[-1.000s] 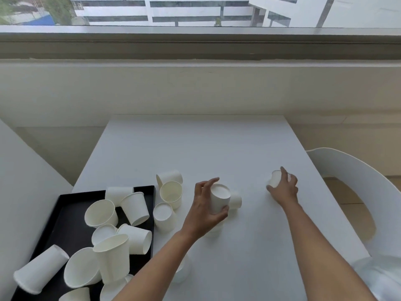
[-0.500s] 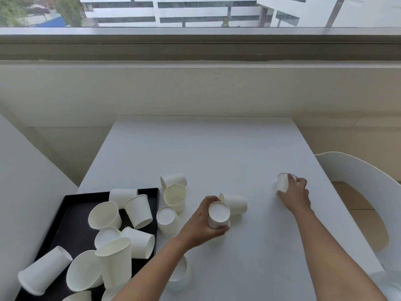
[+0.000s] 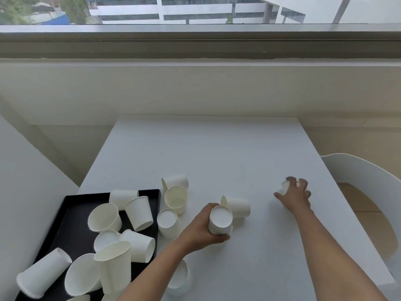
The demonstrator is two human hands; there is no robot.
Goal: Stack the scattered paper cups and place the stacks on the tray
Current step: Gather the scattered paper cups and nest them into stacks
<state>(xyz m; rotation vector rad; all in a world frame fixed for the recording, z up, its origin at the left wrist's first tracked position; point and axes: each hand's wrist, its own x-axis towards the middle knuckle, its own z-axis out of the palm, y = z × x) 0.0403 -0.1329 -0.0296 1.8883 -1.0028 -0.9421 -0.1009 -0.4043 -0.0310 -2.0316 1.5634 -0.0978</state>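
Your left hand (image 3: 199,230) is wrapped around an upturned paper cup (image 3: 220,222), base up, near the middle of the table (image 3: 217,153). Your right hand (image 3: 294,196) is clawed over a small cup (image 3: 284,187) close to the right edge. The black tray (image 3: 71,216), at the table's front-left corner, holds loose cups, unstacked.

I see plain white paper cups (image 3: 138,212), cream inside, unpatterned. The tray (image 3: 71,231) at the desk's near left corner is black. The desk (image 3: 217,153) and chair (image 3: 368,192) are white.
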